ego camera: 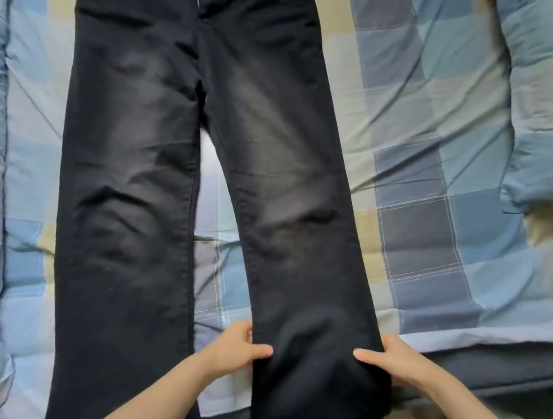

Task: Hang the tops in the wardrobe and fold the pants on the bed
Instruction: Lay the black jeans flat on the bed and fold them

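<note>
- Most of my view is the bed point(446, 159), covered by a blue, grey and beige check quilt point(421, 226) that lies rumpled, with raised folds along the far left and the upper right.
- One pair of black pants point(129, 158) lies flat on the quilt, waistband at the top, legs spread toward me with a wedge of quilt showing between them.
- Bare quilt lies open on both sides of the pants.
- Near me the bed edge point(491, 368) runs off to the right; the right leg's hem hangs past it.
- My left hand point(235, 346) pinches that leg's inner edge; my right hand point(399, 361) pinches its outer edge, each grip clenched on cloth.
</note>
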Available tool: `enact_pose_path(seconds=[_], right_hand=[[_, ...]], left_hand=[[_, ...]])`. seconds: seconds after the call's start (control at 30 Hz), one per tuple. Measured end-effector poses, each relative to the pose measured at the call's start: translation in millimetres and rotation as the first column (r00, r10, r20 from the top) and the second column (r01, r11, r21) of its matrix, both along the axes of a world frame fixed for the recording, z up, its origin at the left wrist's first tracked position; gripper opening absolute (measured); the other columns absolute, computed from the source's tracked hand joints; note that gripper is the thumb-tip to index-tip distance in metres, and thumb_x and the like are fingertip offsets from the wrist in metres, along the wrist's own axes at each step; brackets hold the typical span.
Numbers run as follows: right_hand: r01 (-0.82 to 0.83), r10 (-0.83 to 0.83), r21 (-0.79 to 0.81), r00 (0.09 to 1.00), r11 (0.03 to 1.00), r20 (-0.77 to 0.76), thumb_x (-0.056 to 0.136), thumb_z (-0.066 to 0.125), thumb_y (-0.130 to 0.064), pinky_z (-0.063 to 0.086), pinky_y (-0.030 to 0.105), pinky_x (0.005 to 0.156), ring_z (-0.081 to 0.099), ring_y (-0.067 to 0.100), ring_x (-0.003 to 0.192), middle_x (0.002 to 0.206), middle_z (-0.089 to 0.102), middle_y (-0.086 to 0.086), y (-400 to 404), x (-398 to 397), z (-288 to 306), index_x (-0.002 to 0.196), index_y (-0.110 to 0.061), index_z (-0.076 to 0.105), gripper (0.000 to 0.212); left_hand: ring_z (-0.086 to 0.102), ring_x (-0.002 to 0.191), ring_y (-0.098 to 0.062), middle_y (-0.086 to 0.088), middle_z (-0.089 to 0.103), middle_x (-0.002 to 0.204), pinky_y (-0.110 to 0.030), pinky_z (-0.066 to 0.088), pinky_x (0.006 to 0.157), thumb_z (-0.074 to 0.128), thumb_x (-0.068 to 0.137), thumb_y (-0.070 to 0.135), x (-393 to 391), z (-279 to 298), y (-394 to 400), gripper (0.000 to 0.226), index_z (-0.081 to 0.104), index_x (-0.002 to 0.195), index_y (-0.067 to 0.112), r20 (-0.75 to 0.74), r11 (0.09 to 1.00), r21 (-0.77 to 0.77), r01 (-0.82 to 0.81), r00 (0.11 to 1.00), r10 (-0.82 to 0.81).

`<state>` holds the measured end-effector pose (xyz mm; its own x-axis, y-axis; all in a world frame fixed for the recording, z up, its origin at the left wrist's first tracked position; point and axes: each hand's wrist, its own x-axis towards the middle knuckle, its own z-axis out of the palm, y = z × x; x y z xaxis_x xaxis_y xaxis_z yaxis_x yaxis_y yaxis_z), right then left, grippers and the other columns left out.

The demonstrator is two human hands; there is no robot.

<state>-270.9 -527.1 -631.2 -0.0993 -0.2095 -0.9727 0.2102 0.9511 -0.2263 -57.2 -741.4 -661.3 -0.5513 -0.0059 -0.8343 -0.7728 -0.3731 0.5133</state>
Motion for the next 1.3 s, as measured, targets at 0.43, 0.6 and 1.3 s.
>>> enact_pose_path(seconds=[0.43,0.6,1.3], right_hand=[[-0.474,0.538,0.296,0.536,0.829,-0.651,0.094,0.039,-0.020,0.040,0.032,0.063,0.054,0.028,0.079,0.093,0.062,0.006,-156,-42,17,0.093,-0.015,0.053,0.015],[-0.513,0.306,-0.072,0.612,0.855,-0.730,0.093,0.046,-0.026,0.047,0.033,0.073,0.060,0.031,0.087,0.091,0.066,0.008,-309,-63,2,0.088,-0.016,0.060,0.019],[-0.991,0.275,0.114,-0.092,0.066,-0.957,0.091,0.035,0.006,0.044,0.046,0.090,0.045,0.036,0.114,0.152,0.029,0.002,-772,-29,-37,0.148,-0.027,0.028,0.067]], left_hand=[[0.070,0.057,-0.023,-0.010,0.072,0.075,-0.039,0.059,0.060,0.055,0.092,0.013,-32,14,-167,0.015,0.061,0.080,0.007,0.168,0.817,-0.573,0.060,0.985,0.046],[0.057,0.097,-0.034,-0.013,0.063,0.101,-0.041,0.045,0.086,0.061,0.090,0.017,-34,13,-304,0.014,0.062,0.102,0.009,0.087,0.314,-0.949,0.009,0.968,0.236],[0.069,0.078,-0.013,-0.003,0.076,0.088,-0.024,0.055,0.068,0.074,0.084,0.019,-9,-52,-489,0.016,0.074,0.095,0.008,-0.193,0.595,-0.347,-0.725,0.676,0.711]])
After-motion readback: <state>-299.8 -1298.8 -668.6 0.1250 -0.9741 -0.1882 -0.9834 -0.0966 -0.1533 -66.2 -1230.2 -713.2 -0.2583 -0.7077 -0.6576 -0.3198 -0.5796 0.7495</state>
